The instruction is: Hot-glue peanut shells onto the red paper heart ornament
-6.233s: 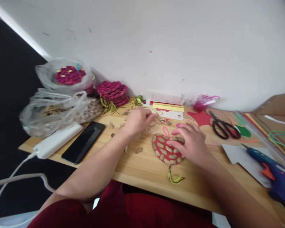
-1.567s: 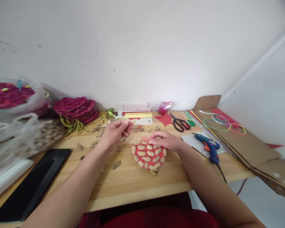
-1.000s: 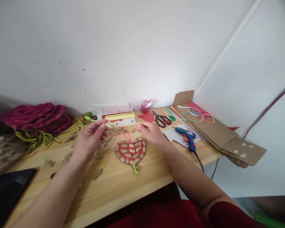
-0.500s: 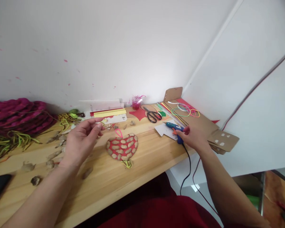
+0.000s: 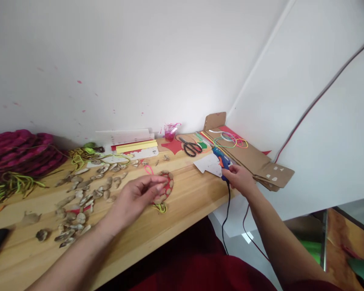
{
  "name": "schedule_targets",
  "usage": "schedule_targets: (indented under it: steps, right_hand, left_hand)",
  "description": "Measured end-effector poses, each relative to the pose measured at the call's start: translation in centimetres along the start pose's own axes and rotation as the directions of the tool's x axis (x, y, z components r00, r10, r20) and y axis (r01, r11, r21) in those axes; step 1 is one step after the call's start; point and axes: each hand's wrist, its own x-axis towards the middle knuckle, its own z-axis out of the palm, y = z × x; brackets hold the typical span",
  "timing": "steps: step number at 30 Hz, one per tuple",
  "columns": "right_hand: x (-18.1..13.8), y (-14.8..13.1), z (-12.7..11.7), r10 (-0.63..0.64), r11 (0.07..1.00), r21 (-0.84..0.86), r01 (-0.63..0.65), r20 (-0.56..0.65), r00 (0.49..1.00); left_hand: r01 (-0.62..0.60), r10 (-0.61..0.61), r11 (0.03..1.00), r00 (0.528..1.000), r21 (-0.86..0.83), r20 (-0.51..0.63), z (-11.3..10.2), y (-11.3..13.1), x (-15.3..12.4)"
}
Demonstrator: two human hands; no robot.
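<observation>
My left hand (image 5: 142, 196) hovers over the red craft piece (image 5: 169, 184), which is covered with rows of peanut shells. Its thumb and fingers are pinched together, and anything between them is too small or hidden to make out. This hand covers much of the piece; a pink loop (image 5: 149, 169) shows at its top and yellow-green strands (image 5: 160, 207) at its bottom. In my right hand (image 5: 238, 178) is a blue hot glue gun (image 5: 221, 158) with an orange trigger, nozzle tilted up and away. Beneath the gun lies a white paper piece (image 5: 206, 163).
Loose peanut shells (image 5: 86, 199) are scattered on the left of the wooden table (image 5: 182, 214). Farther back are black-handled scissors (image 5: 192, 148), a pink-stained cup (image 5: 170, 132) and yellow strips (image 5: 136, 146). Cardboard (image 5: 248, 155) lies at right, coiled magenta braid (image 5: 21, 153) at left.
My left hand has moved right and down, from beside the craft piece to above it. The right hand keeps the glue gun, now tilted more upright. The view has shifted slightly.
</observation>
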Motion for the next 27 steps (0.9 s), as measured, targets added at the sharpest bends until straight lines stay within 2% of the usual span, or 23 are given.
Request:
schedule_targets:
  steps: [3, 5, 7, 10, 13, 18, 22, 24, 27]
  right_hand:
    - [-2.8, -2.5, 1.2, -0.104, 0.987, 0.121, 0.103, -0.006, 0.995]
    - [-4.6, -4.7, 2.8, -0.264, 0.917, 0.314, 0.245, 0.021, 0.964]
    - [-6.1, -7.0, 4.6, -0.375, 0.852, 0.402, 0.335, 0.021, 0.927]
    - [-7.6, -9.9, 6.8, -0.485, 0.792, 0.423, 0.441, -0.004, 0.875]
    - [-8.4, -11.5, 8.5, -0.544, 0.75, 0.448, 0.487, -0.002, 0.839]
    - [-9.2, -12.0, 10.6, -0.556, 0.723, 0.486, 0.492, -0.015, 0.831]
    - [-9.8, -11.6, 11.2, -0.557, 0.709, 0.567, 0.419, 0.087, 0.826]
    - [-10.1, -11.1, 10.8, -0.585, 0.684, 0.62, 0.384, 0.152, 0.797]
    - [-9.4, -10.1, 9.2, -0.679, 0.636, 0.661, 0.398, 0.236, 0.695]
  left_hand:
    - [0.057, -0.055, 0.998, 0.993, -0.02, 0.107, 1.5, -0.3, -0.8]
    - [0.081, -0.073, 0.995, 0.988, -0.058, 0.132, 2.3, -0.7, -1.3]
    - [0.099, -0.081, 0.986, 0.988, -0.136, 0.134, 3.0, -1.0, -1.8]
    - [0.111, -0.08, 0.954, 0.989, -0.278, 0.121, 3.6, -1.2, -2.1]
    - [0.105, -0.076, 0.912, 0.993, -0.396, 0.088, 3.9, -1.1, -1.9]
    - [0.107, -0.164, 0.851, 0.984, -0.514, -0.066, 3.9, -1.0, -1.4]
    - [0.079, -0.143, 0.915, 0.981, -0.397, -0.135, 3.6, -1.1, -1.5]
    - [0.057, -0.11, 0.949, 0.982, -0.309, -0.157, 3.4, -1.1, -1.5]
    - [0.059, -0.102, 0.966, 0.982, -0.252, -0.161, 3.2, -1.2, -1.4]
